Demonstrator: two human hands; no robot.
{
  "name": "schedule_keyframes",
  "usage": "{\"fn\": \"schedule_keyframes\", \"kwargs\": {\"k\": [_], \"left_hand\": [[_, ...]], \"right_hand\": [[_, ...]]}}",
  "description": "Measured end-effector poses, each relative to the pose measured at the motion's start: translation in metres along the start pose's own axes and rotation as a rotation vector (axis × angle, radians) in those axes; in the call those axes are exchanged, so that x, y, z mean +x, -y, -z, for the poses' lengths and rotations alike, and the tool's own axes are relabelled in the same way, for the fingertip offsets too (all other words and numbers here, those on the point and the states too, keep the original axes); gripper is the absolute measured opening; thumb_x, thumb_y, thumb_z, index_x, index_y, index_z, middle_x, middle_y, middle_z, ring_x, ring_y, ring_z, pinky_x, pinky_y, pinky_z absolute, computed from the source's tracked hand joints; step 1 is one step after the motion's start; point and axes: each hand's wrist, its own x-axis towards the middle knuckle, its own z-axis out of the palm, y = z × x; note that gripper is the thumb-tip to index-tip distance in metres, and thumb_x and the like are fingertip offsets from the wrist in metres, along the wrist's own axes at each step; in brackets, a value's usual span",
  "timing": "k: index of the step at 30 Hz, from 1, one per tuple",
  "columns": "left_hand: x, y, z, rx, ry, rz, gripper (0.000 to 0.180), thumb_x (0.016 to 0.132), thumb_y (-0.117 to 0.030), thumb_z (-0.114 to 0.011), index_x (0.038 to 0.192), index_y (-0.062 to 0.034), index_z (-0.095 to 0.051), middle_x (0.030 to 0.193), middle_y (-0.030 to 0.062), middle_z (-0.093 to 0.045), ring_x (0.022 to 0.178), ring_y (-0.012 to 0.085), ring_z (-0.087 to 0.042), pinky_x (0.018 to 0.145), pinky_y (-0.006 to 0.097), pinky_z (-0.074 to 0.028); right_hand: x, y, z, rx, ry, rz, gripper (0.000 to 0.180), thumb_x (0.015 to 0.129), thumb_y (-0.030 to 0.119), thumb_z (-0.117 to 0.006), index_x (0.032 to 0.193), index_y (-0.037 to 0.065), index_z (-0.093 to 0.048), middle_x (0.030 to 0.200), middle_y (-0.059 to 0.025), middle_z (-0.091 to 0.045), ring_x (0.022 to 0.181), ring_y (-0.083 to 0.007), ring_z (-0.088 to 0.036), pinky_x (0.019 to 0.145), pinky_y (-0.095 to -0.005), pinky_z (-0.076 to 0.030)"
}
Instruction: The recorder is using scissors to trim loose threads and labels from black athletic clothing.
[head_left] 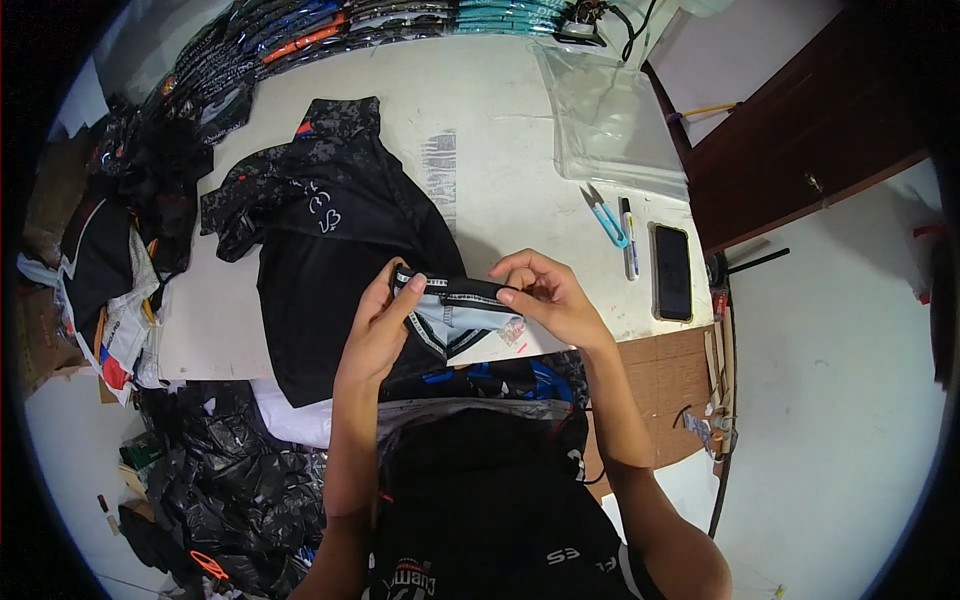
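Black shirt: one dark, patterned-sleeve shirt (320, 290) lies across the left of the white table (500, 100), its lower part reaching over the near edge.
Left hand: the left hand (370, 328) pinches one end of a black band, thumb on top, fingers beneath. Best kept firm, so that end cannot slip.
Banded edge: the black band with white tape (470, 292) runs between both hands, just above the table's near edge, pale cloth below it. It seems joined to the shirt; the join is hard to make out. Holding it level and lightly taut should keep the tape from twisting.
Right hand: the right hand (562, 305) pinches the other end with its thumb, forefinger bent above. A gentle, even pull would suit stretchy cloth.
Counts, left to right: clothes pile (100, 260), too tangled to count; bagged garments (400, 22), a long row, too packed to count; clear plastic bag (610, 130), at least one; blue-handled snips (609, 224), one; pen (629, 245), one; phone (672, 272), one.
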Motion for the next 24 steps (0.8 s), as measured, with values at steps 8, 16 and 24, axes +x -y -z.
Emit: {"fn": "schedule_keyframes", "kwargs": {"k": [8, 16, 24], "left_hand": [[-0.003, 0.001, 0.014, -0.128, -0.123, 0.008, 0.022, 0.091, -0.009, -0.052, 0.111, -0.0026, -0.049, 0.085, -0.0017, -0.052, 0.081, 0.0039, -0.048, 0.074, 0.018, -0.037], [-0.007, -0.009, 0.014, -0.13, 0.05, -0.101, 0.01, 0.09, -0.005, -0.051, 0.098, -0.0047, -0.045, 0.085, -0.001, -0.05, 0.082, 0.0047, -0.047, 0.074, 0.021, -0.038], [-0.014, -0.017, 0.006, -0.201, 0.092, -0.075, 0.009, 0.094, -0.011, -0.044, 0.099, -0.0048, -0.045, 0.085, 0.0009, -0.052, 0.084, 0.0056, -0.051, 0.075, 0.021, -0.039]], "right_hand": [[0.01, -0.039, 0.076, -1.368, -0.76, 0.283, 0.031, 0.075, 0.006, -0.061, 0.105, 0.003, -0.058, 0.095, -0.0131, -0.061, 0.089, -0.0319, -0.055, 0.079, -0.0423, -0.042], [0.005, -0.045, 0.07, -1.334, -0.717, 0.099, 0.028, 0.078, 0.001, -0.056, 0.106, -0.001, -0.058, 0.099, -0.0156, -0.06, 0.091, -0.0344, -0.056, 0.08, -0.0388, -0.045], [-0.006, -0.024, 0.066, -0.901, -0.508, -0.311, 0.043, 0.069, 0.001, -0.067, 0.111, -0.004, -0.057, 0.088, -0.017, -0.064, 0.075, -0.021, -0.062, 0.066, -0.0297, -0.05]]}}
